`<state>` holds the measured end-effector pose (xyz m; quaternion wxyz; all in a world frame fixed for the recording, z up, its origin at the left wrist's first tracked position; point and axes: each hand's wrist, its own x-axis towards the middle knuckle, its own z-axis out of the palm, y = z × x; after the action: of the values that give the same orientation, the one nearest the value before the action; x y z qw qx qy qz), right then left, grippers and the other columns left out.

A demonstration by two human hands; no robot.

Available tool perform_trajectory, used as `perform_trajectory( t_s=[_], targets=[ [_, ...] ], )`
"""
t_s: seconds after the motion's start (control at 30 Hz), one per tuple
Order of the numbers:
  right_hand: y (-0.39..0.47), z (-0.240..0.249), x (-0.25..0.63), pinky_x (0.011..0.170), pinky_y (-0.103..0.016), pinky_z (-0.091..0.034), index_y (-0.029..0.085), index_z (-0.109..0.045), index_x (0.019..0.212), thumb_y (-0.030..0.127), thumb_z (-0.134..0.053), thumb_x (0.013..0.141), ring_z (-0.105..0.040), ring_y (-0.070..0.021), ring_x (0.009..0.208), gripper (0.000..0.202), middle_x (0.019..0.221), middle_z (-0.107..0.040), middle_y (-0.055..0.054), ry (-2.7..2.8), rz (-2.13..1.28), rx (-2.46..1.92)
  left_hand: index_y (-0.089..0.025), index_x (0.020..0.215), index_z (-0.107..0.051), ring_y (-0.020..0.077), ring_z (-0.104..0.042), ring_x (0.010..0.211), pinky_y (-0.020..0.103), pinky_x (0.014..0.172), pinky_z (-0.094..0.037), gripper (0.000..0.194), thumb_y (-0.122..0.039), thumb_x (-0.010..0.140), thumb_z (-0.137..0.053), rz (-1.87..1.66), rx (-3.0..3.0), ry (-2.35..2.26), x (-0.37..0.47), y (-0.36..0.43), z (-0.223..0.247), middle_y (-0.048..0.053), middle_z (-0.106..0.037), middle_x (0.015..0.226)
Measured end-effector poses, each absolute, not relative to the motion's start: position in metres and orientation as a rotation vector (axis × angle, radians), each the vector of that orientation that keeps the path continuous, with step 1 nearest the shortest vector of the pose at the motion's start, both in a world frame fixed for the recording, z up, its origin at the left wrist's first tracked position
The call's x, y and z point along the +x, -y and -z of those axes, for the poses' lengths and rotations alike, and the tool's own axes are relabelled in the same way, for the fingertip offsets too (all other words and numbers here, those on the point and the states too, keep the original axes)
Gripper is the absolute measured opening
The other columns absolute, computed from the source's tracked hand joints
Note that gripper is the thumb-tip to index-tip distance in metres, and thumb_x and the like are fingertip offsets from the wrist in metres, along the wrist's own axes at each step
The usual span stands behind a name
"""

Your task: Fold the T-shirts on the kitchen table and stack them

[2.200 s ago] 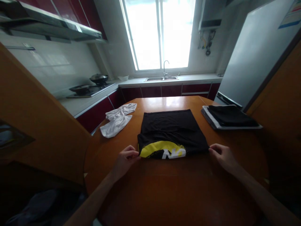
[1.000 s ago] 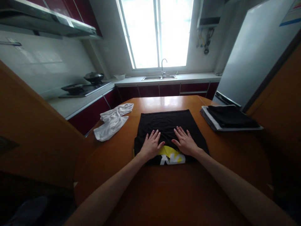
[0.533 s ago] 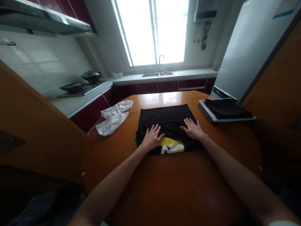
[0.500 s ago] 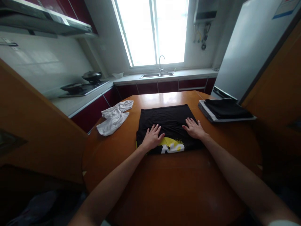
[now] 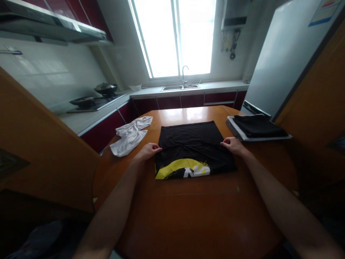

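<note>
A black T-shirt (image 5: 191, 135) with a yellow and white print lies folded into a flat rectangle on the wooden table (image 5: 199, 212). At its left edge, my left hand (image 5: 148, 151) pinches the cloth between thumb and fingers. My right hand (image 5: 233, 145) grips the opposite edge in the same way, at about the same height. A crease runs across the shirt between the two hands. The printed part lies on the side nearer to me.
Crumpled white cloth (image 5: 130, 136) lies on the table's left side. A stack of folded garments (image 5: 258, 127), black on top, sits at the right. Behind the table are a counter with a sink (image 5: 180, 87), a stove with pans (image 5: 105, 88) and a fridge (image 5: 269, 61).
Both hands have moved outward from lying flat on the shirt to its left and right edges, where the fingers have closed on the cloth. More of the yellow print shows.
</note>
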<state>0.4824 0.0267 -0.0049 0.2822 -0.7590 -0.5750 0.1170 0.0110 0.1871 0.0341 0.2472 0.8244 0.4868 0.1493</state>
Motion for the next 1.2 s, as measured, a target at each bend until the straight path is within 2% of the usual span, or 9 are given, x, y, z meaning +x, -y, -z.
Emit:
perform_trajectory(
  t_s=[0.1, 0.23, 0.4, 0.6, 0.77, 0.87, 0.97, 1.07, 1.2],
  targets=[
    [-0.028, 0.007, 0.483, 0.062, -0.027, -0.044, 0.019, -0.072, 0.074, 0.035, -0.071, 0.080, -0.065, -0.0186, 0.068, 0.017, 0.074, -0.073, -0.005, 1.541, -0.332, -1.978, -0.017, 0.076, -0.077, 0.0203, -0.062, 0.067, 0.028, 0.061, -0.043, 0.043, -0.059, 0.068, -0.069, -0.411, 2.166, -1.274, 0.012, -0.186, -0.033, 0.005, -0.073, 0.072],
    [-0.030, 0.007, 0.485, 0.065, -0.028, -0.046, 0.018, -0.069, 0.075, 0.032, -0.066, 0.082, -0.065, -0.0190, 0.072, 0.016, 0.079, -0.073, -0.007, 1.506, -0.301, -1.955, -0.016, 0.075, -0.076, 0.0194, -0.062, 0.067, 0.028, 0.064, -0.045, 0.038, -0.051, 0.059, -0.076, -0.447, 2.099, -1.232, 0.012, -0.184, -0.035, 0.005, -0.072, 0.071],
    [-0.032, 0.005, 0.488, 0.067, -0.028, -0.047, 0.019, -0.066, 0.078, 0.033, -0.063, 0.086, -0.066, -0.0189, 0.073, 0.017, 0.079, -0.072, -0.006, 1.439, -0.266, -1.882, -0.016, 0.077, -0.076, 0.0170, -0.057, 0.063, 0.026, 0.059, -0.042, 0.038, -0.051, 0.061, -0.075, -0.535, 2.095, -1.204, 0.011, -0.183, -0.038, 0.003, -0.069, 0.067],
    [-0.031, 0.008, 0.487, 0.067, -0.028, -0.046, 0.019, -0.068, 0.077, 0.030, -0.065, 0.085, -0.066, -0.0191, 0.074, 0.014, 0.080, -0.074, -0.007, 1.419, -0.244, -1.961, -0.017, 0.075, -0.074, 0.0189, -0.060, 0.065, 0.028, 0.062, -0.044, 0.042, -0.054, 0.057, -0.076, -0.523, 2.096, -1.228, 0.013, -0.183, -0.036, 0.003, -0.070, 0.068],
    [-0.030, 0.007, 0.474, 0.069, -0.029, -0.045, 0.018, -0.072, 0.081, 0.040, -0.062, 0.090, -0.067, -0.0208, 0.078, 0.025, 0.085, -0.075, -0.009, 1.451, -0.209, -2.061, -0.018, 0.074, -0.074, 0.0219, -0.064, 0.069, 0.029, 0.062, -0.043, 0.045, -0.062, 0.072, -0.065, -0.442, 2.199, -1.338, 0.023, -0.181, -0.033, 0.006, -0.072, 0.073],
    [-0.033, 0.006, 0.463, 0.078, -0.032, -0.046, 0.020, -0.075, 0.090, 0.044, -0.060, 0.091, -0.068, -0.0237, 0.092, 0.028, 0.097, -0.077, -0.009, 1.505, -0.133, -2.111, -0.019, 0.077, -0.075, 0.0236, -0.066, 0.076, 0.030, 0.068, -0.046, 0.038, -0.054, 0.080, -0.061, -0.496, 2.324, -1.391, 0.036, -0.180, -0.027, 0.007, -0.074, 0.080],
    [-0.038, 0.007, 0.454, 0.088, -0.037, -0.046, 0.023, -0.076, 0.090, 0.043, -0.064, 0.088, -0.067, -0.0258, 0.101, 0.023, 0.100, -0.077, -0.007, 1.538, -0.115, -2.121, -0.020, 0.081, -0.076, 0.0238, -0.068, 0.083, 0.031, 0.076, -0.050, 0.026, -0.043, 0.080, -0.064, -0.568, 2.389, -1.357, 0.048, -0.178, -0.019, 0.008, -0.075, 0.087],
    [-0.041, 0.009, 0.452, 0.087, -0.036, -0.047, 0.023, -0.076, 0.087, 0.037, -0.066, 0.086, -0.068, -0.0241, 0.097, 0.017, 0.095, -0.078, -0.006, 1.503, -0.151, -2.068, -0.020, 0.085, -0.075, 0.0223, -0.067, 0.085, 0.031, 0.080, -0.051, 0.019, -0.036, 0.079, -0.066, -0.620, 2.401, -1.321, 0.055, -0.176, -0.014, 0.006, -0.074, 0.089],
    [-0.041, 0.009, 0.455, 0.078, -0.030, -0.048, 0.019, -0.074, 0.090, 0.036, -0.063, 0.088, -0.069, -0.0207, 0.086, 0.020, 0.092, -0.077, -0.007, 1.436, -0.161, -1.954, -0.018, 0.087, -0.073, 0.0202, -0.065, 0.083, 0.031, 0.080, -0.052, 0.018, -0.032, 0.081, -0.064, -0.752, 2.386, -1.297, 0.057, -0.176, -0.010, 0.006, -0.070, 0.088]
  ],
)
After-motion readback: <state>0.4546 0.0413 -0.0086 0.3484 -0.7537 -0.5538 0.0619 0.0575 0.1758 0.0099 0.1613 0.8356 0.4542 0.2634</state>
